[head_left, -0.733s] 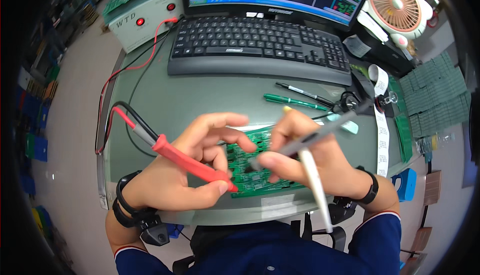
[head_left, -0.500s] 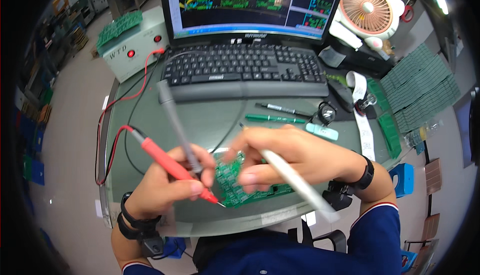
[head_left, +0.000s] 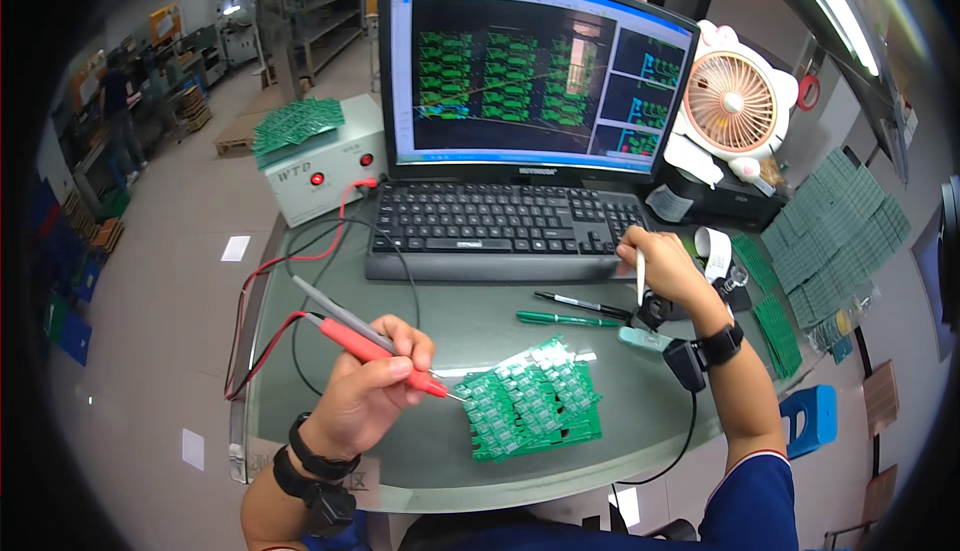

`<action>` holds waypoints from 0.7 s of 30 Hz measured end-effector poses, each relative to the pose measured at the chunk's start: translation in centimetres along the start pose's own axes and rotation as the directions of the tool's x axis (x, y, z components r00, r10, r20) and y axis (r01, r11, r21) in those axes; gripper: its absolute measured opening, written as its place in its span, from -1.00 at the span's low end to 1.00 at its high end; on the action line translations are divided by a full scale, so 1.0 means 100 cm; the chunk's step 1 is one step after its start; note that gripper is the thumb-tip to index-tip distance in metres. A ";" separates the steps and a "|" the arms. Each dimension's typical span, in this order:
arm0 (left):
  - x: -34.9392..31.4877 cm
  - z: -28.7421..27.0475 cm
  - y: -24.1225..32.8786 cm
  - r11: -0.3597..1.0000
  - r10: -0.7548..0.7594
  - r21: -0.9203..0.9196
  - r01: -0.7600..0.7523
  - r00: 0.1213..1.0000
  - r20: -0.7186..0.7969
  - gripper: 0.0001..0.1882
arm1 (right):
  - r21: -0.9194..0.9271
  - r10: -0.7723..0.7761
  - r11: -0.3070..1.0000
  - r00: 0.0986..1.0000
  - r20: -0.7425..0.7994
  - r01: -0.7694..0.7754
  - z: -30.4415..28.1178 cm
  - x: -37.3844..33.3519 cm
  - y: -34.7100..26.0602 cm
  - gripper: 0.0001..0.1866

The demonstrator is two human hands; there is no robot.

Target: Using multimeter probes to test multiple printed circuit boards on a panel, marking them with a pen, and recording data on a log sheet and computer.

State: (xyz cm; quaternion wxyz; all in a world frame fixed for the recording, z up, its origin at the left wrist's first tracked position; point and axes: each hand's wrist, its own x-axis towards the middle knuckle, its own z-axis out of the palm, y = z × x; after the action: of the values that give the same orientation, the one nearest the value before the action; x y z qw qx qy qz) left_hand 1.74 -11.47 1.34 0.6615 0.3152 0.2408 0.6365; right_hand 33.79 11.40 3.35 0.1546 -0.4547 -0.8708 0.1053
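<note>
My left hand is closed round a red test probe and a grey test probe, held side by side. The red probe's metal tip meets the left edge of a stack of green circuit boards, as far as I can tell. My right hand is at the right end of the black keyboard, its fingertips over or on the number keys. A slim white pen-like stick is gripped in it, pointing down toward the table.
Behind the keyboard stands a monitor. A grey box with red jacks carries green boards. Two pens lie mid-table, beside a light-blue marker. At right are a fan and stacked green panels.
My right hand has moved from over the boards to the keyboard's right end, still holding the white stick. My left hand keeps both probes. The view has tilted upward.
</note>
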 end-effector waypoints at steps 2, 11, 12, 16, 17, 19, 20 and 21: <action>-0.001 -0.003 0.000 1.000 -0.021 -0.004 0.021 1.000 -0.008 -0.84 | 0.115 -0.005 0.993 1.000 -0.026 0.008 0.004 -0.009 -0.024 -0.82; 0.008 -0.005 0.001 0.916 0.010 0.399 -0.043 0.996 0.086 -0.54 | 0.382 -0.454 0.847 0.878 0.154 0.370 0.009 -0.040 -0.086 -0.65; 0.011 0.002 0.002 0.831 0.094 0.545 -0.115 0.993 0.067 -0.49 | 0.424 -0.399 0.850 0.907 0.132 0.312 0.003 -0.039 -0.089 -0.68; 0.025 0.034 0.006 0.645 -0.069 0.760 -0.080 0.984 0.161 -0.46 | 0.784 -0.262 0.588 0.964 -0.045 0.197 -0.010 -0.044 -0.093 -0.78; 0.032 0.034 0.003 0.639 -0.117 0.767 -0.065 0.977 0.181 -0.54 | 0.791 -0.247 0.580 0.967 -0.059 0.196 -0.013 -0.047 -0.092 -0.78; 0.028 0.033 0.006 0.725 -0.076 0.688 -0.037 0.988 0.134 -0.57 | 0.907 -0.188 0.413 0.982 -0.004 0.083 -0.016 -0.050 -0.107 -0.76; 0.025 0.028 0.006 0.713 0.021 0.695 -0.092 0.994 0.110 -0.58 | 0.970 -0.141 0.242 0.988 0.065 -0.030 -0.017 -0.055 -0.116 -0.73; 0.021 0.029 0.003 0.841 0.036 0.538 -0.047 0.999 0.030 -0.58 | 0.997 -0.151 0.054 0.986 0.070 -0.062 -0.014 -0.062 -0.116 -0.67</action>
State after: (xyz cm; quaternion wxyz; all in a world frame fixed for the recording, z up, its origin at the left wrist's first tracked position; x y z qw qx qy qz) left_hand 3.76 -9.73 3.77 0.5347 0.4994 0.3966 0.5545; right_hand 28.83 -0.15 7.35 0.3596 -0.1870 -0.5824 0.7046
